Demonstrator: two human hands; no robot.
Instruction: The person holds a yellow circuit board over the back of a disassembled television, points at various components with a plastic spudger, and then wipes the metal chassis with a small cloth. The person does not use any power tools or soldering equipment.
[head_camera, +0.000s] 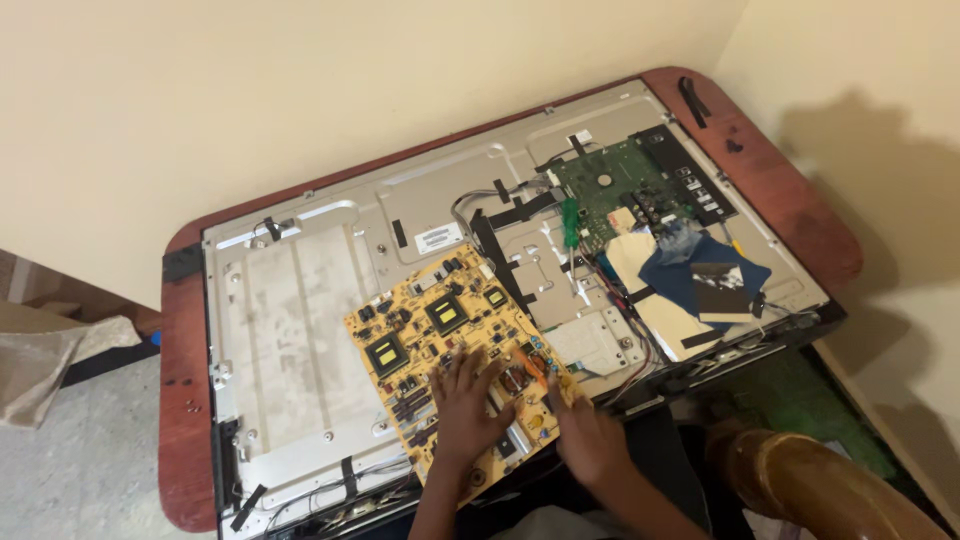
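Left hand (468, 405) spread flat on yellow board (455, 350) — right hand (588, 438) blurred, can't tell grip; lift evenly, mind cables (640, 345).

Yellow circuit board (455, 345), green board (610, 195)

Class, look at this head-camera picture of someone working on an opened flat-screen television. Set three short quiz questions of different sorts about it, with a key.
1. True or false: the left hand lies flat on the yellow circuit board.
2. Multiple choice: the green circuit board sits toward which part of the television's metal back panel? A. near left B. far right C. centre
3. Fill in: the television lies on a reddish-brown wooden ____.

Key
1. True; its fingers are spread over the board's near part, while the right hand is at the board's near right edge.
2. B.
3. Table.
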